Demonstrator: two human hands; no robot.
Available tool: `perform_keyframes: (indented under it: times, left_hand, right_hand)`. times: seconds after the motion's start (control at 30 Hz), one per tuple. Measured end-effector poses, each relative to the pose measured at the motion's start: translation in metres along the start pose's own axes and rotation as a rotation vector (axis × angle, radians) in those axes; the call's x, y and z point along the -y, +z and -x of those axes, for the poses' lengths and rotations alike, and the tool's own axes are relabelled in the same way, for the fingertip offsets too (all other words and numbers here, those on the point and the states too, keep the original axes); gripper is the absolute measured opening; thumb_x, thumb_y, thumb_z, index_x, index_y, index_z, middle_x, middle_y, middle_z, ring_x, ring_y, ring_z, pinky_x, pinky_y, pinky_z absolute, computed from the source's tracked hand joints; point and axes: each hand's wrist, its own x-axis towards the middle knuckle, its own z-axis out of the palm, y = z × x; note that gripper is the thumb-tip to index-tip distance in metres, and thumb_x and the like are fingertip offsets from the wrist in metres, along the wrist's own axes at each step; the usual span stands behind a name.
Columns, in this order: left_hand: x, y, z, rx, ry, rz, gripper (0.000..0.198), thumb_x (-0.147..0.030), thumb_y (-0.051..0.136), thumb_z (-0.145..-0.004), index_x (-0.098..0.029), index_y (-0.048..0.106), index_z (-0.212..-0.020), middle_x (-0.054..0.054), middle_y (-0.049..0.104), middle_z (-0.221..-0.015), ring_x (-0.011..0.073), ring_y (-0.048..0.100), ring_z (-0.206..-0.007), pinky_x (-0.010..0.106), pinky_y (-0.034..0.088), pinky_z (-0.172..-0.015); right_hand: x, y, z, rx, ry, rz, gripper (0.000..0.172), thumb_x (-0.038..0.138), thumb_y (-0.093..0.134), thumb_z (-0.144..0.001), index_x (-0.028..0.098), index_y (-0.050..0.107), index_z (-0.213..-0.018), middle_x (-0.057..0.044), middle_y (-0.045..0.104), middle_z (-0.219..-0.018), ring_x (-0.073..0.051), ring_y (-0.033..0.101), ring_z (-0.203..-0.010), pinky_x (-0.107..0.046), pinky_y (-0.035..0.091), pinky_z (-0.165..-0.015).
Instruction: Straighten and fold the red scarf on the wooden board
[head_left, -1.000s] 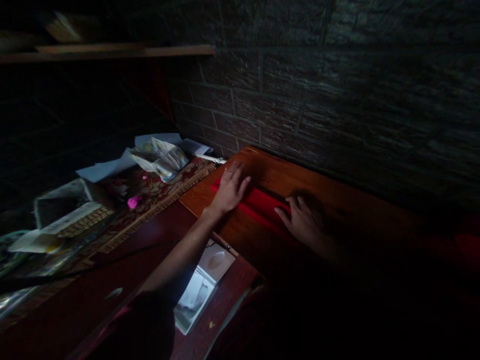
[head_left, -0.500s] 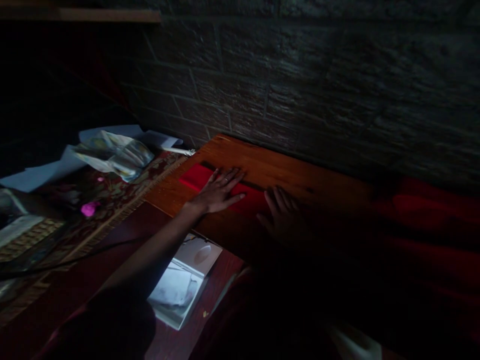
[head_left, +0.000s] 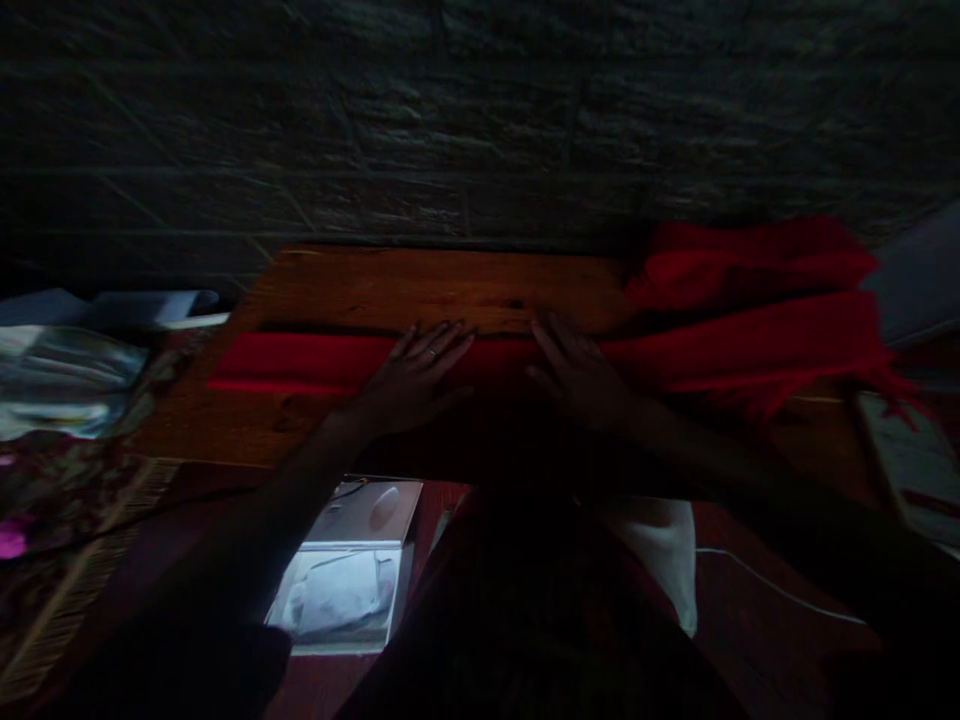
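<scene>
A long folded strip of red cloth (head_left: 300, 362) lies across a low wooden board (head_left: 420, 285). My left hand (head_left: 416, 375), with a ring on one finger, rests flat on the strip left of the middle, its fingers apart. To its right, my right hand (head_left: 577, 370) lies on the same cloth with fingers stretched out, dim in shadow. Farther right the strip ends in fringe. Behind that end sits a bunched red cloth (head_left: 750, 262) near the wall.
A brick wall (head_left: 450, 130) stands behind the board. Below its front edge is an open white box (head_left: 341, 590). A patterned rug with a crumpled plastic bag (head_left: 71, 380) is at left. A white cord (head_left: 780, 590) runs over the floor at right.
The view has swung to the right, bringing the fringed cloth end and bunched red cloth into sight. Both hands remain on the red strip.
</scene>
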Motion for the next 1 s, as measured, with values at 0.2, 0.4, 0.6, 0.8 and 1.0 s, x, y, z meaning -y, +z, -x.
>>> perform_keyframes:
  times: [0.2, 0.4, 0.6, 0.8, 1.0]
  left_hand:
    - [-0.038, 0.010, -0.031, -0.016, 0.105, 0.026, 0.072, -0.056, 0.044, -0.096, -0.022, 0.026, -0.157, 0.009, 0.019, -0.164, 0.0299, 0.014, -0.152, 0.053, 0.001, -0.123]
    - [-0.110, 0.039, -0.093, -0.008, 0.300, 0.276, 0.070, -0.057, 0.053, -0.091, -0.027, 0.037, -0.152, 0.008, 0.027, -0.162, 0.0326, 0.020, -0.151, 0.054, -0.001, -0.123]
    - [-0.150, 0.074, -0.128, -0.082, 0.317, 0.225, 0.060, -0.046, 0.040, -0.098, -0.020, 0.037, -0.152, 0.014, 0.027, -0.161, 0.0350, 0.024, -0.149, 0.059, 0.001, -0.121]
    - [-0.154, 0.078, -0.134, -0.170, 0.307, 0.139, 0.057, -0.041, 0.036, -0.099, -0.019, 0.037, -0.152, 0.014, 0.028, -0.161, 0.0375, 0.027, -0.148, 0.064, 0.007, -0.120]
    - [-0.162, 0.078, -0.135, -0.188, 0.296, 0.050, 0.061, -0.015, 0.038, -0.093, -0.021, 0.036, -0.153, 0.012, 0.025, -0.162, 0.0333, 0.028, -0.148, 0.060, 0.010, -0.122]
  right_hand:
    - [-0.083, -0.116, 0.073, -0.221, 0.028, -0.018, 0.042, 0.036, 0.043, -0.102, 0.016, 0.055, -0.137, -0.009, 0.063, -0.131, -0.020, 0.062, -0.118, -0.037, 0.048, -0.103]
    - [-0.181, -0.163, 0.158, -0.196, 0.098, 0.143, 0.034, 0.036, 0.057, -0.094, 0.018, 0.065, -0.122, -0.010, 0.067, -0.118, -0.021, 0.065, -0.106, -0.035, 0.052, -0.094]
    - [-0.204, -0.144, 0.188, -0.251, 0.153, 0.172, 0.042, 0.035, 0.053, -0.094, 0.014, 0.060, -0.129, -0.013, 0.060, -0.130, -0.023, 0.055, -0.123, -0.039, 0.045, -0.106]
    - [-0.214, -0.128, 0.189, -0.339, 0.214, 0.258, 0.040, 0.036, 0.042, -0.101, 0.013, 0.064, -0.125, -0.010, 0.066, -0.125, -0.018, 0.060, -0.117, -0.032, 0.045, -0.105]
    - [-0.233, -0.115, 0.186, -0.302, 0.387, 0.430, 0.045, 0.031, 0.040, -0.099, 0.010, 0.061, -0.134, -0.015, 0.067, -0.123, -0.024, 0.064, -0.111, -0.036, 0.049, -0.099]
